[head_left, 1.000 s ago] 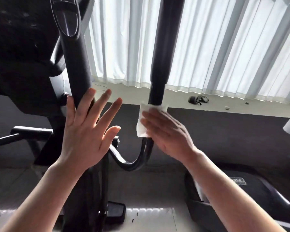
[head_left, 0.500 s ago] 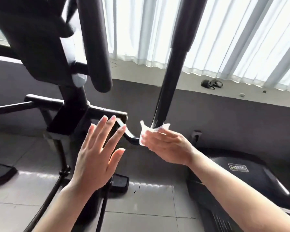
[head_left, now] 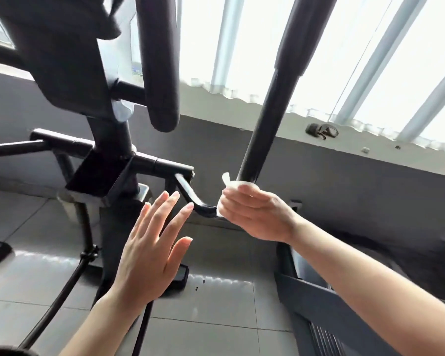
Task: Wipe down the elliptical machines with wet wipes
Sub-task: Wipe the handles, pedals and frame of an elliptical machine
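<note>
Right hand (head_left: 254, 214) fingers clamped on a wet wipe (head_left: 233, 187) round the elliptical bar (head_left: 261, 129); left hand (head_left: 149, 250) fingers spread apart, holding nothing. No readable writing.

Open gap between left hand (head_left: 149, 255) and right hand (head_left: 254, 214), crossed only by the curved black bar (head_left: 190, 196) running from the crossbar (head_left: 162, 165) to the wipe (head_left: 231, 186). Blocked above by the padded handle end (head_left: 159, 73), hanging just over the crossbar. Walled on the right by the upright swing arm (head_left: 265, 119), wrapped at its foot by the wipe. Closed on the left by the central post (head_left: 113, 140). Free tiled floor (head_left: 216, 317) below, bounded at right by the dark machine base (head_left: 319, 312).
</note>
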